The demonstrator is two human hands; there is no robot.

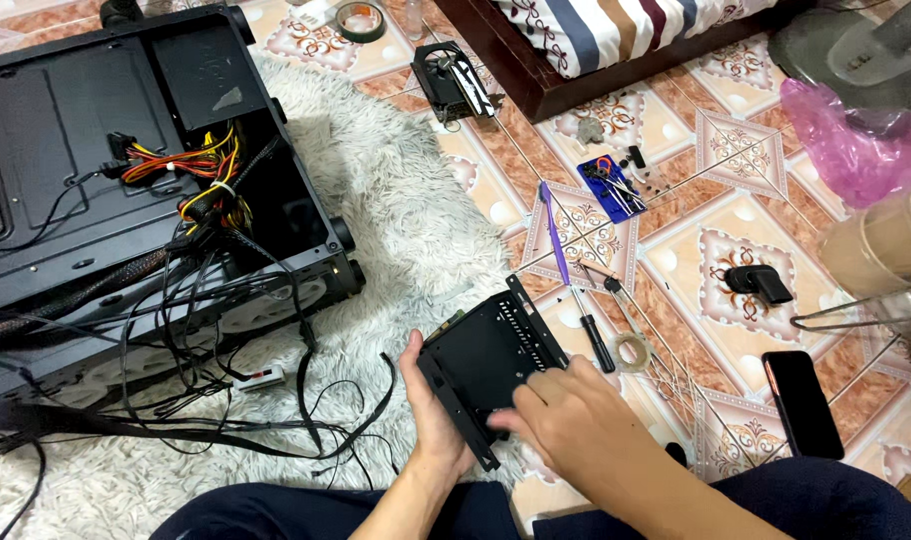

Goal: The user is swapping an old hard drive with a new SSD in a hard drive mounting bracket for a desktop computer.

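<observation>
Black metal drive bracket — held above the near edge of the white shag rug, tilted, between both hands. Left hand cups its near-left corner, thumb along the edge; right hand rests on its near-right face, fingers curled against it. Far left: open black computer case with loose cables. Right, on the patterned tile — screwdrivers, tape roll, black phone.

Computer case cut off at left edge, fan base cropped upper right, bracket's lower corner hidden under right hand.
</observation>
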